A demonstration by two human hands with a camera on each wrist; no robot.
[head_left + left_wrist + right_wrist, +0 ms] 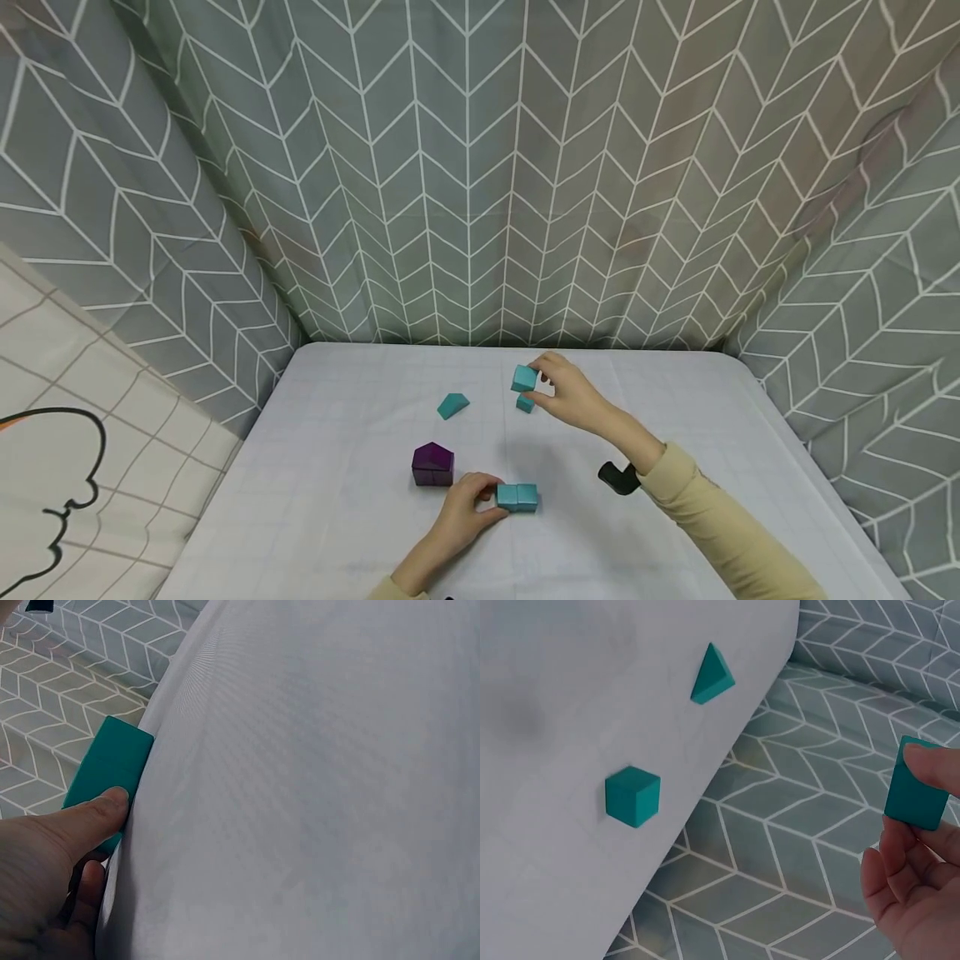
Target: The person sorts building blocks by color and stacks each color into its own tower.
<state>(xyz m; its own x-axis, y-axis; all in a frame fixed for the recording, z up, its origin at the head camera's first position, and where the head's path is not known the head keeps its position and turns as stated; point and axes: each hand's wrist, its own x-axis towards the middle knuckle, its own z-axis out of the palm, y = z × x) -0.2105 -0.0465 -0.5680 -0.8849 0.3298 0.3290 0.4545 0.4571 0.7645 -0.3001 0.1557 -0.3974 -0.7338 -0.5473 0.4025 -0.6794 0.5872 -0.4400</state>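
My right hand [558, 387] holds a teal cube [523, 377] lifted above the white table [337, 400], pinched between thumb and fingers; the right wrist view shows the same cube [916, 789] in my fingertips. Just below it a smaller teal cube [526, 404] lies on the table, also seen as the small cube [633, 796]. A teal wedge [452, 405] lies to the left, shown as the wedge [712, 676]. My left hand [480, 498] grips a long teal block [517, 497] near the front; the left wrist view shows my thumb [86, 817] on that block [112, 769].
A purple house-shaped block [432, 464] stands beside my left hand. A black wrist strap [617, 477] sits on my right arm. Grey chevron curtains [480, 167] close in the table on three sides.
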